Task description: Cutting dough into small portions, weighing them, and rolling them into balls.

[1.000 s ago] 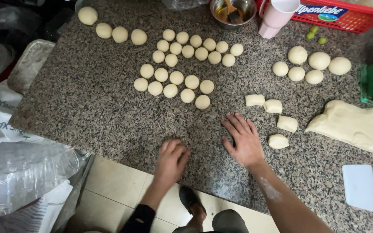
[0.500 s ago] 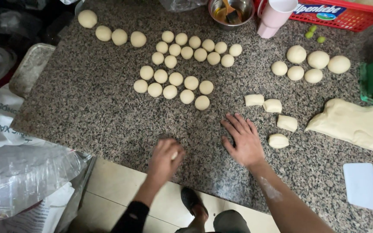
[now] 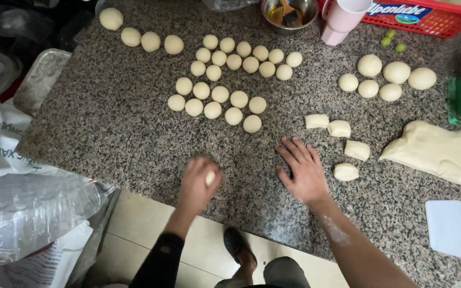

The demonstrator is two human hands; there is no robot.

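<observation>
My left hand (image 3: pixel 198 184) cupped round small dough piece (image 3: pixel 209 177), right hand (image 3: pixel 303 170) flat, fingers spread on speckled granite counter (image 3: pixel 108 133). Smooth round dough balls (image 3: pixel 220 94) ahead, lumpy cut chunks (image 3: pixel 346 172) just right, white scraper (image 3: pixel 447 228) further off.

Left arm (image 3: pixel 158 261) in a black sleeve (right arm (image 3: pixel 358 250) bare, flour-smudged).

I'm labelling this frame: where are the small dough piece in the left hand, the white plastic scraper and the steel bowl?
small dough piece (image 3: pixel 209 177), head view, its visible side
white plastic scraper (image 3: pixel 447 228), head view, middle
steel bowl (image 3: pixel 306 14), head view, right rim
</observation>
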